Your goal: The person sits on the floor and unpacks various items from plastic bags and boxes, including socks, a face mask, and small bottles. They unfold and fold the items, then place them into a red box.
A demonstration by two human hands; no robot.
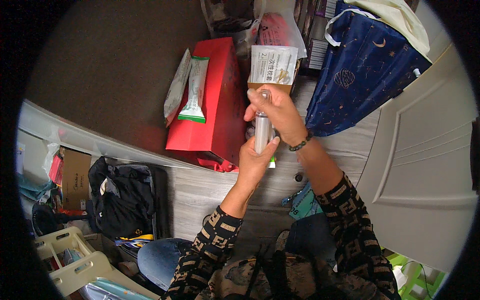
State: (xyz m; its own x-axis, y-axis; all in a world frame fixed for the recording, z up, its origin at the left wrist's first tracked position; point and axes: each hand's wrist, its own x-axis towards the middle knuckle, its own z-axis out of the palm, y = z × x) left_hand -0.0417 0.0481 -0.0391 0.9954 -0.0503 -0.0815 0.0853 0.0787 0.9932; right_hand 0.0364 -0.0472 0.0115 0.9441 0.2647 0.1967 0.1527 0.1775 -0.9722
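A slim clear container with a white body (261, 131) is held upright in the picture between my two hands. My left hand (255, 159) grips its lower end, the thumb along its right side. Around its transparent top part my right hand (273, 107) is closed, a dark bead bracelet (300, 141) on the wrist. What lies inside the container cannot be told. Left of my hands a red box (202, 135) lies on a dark surface, with a green-and-white packet (196, 90) and another pale packet (177, 88) on it. A white packet of disposable pillowcases (273, 66) stands beyond my right hand.
A dark blue fabric bag (348, 78) stands at the right, beside a pale panelled door (427, 157). On the grey wood-look floor (202, 195) are an open black suitcase (159, 198), a cardboard box (76, 180) and a cream plastic rack (80, 268). Clear bags (285, 30) lie at the top.
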